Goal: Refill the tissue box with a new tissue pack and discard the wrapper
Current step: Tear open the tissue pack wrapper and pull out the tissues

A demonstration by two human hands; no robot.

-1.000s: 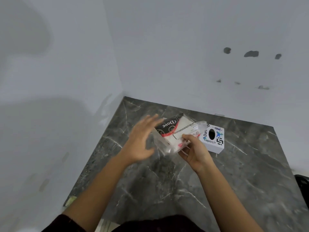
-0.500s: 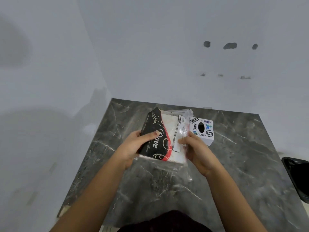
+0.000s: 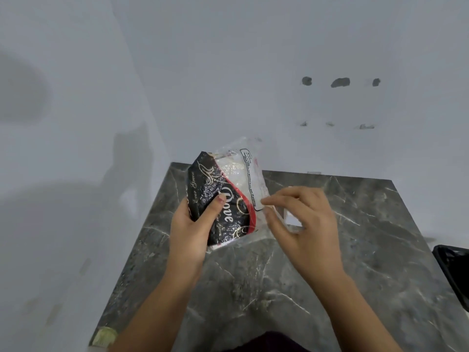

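Note:
A tissue pack (image 3: 228, 191) in a black, red and clear plastic wrapper stands tilted above the dark marble table (image 3: 355, 250). My left hand (image 3: 193, 229) grips its black lower left side, thumb across the front. My right hand (image 3: 302, 222) is at the pack's clear right edge, thumb and fingertips pinching the loose plastic there. The white tissue box (image 3: 291, 219) is almost fully hidden behind my right hand; only a small white corner shows.
White walls close off the table's left and far sides. A black bin (image 3: 454, 273) sits off the table's right edge. A pale scrap (image 3: 104, 336) lies at the table's near left corner.
My left hand closed on the pack and raised it upright and away from the table. My right hand slid to the pack's clear right edge and now covers the tissue box.

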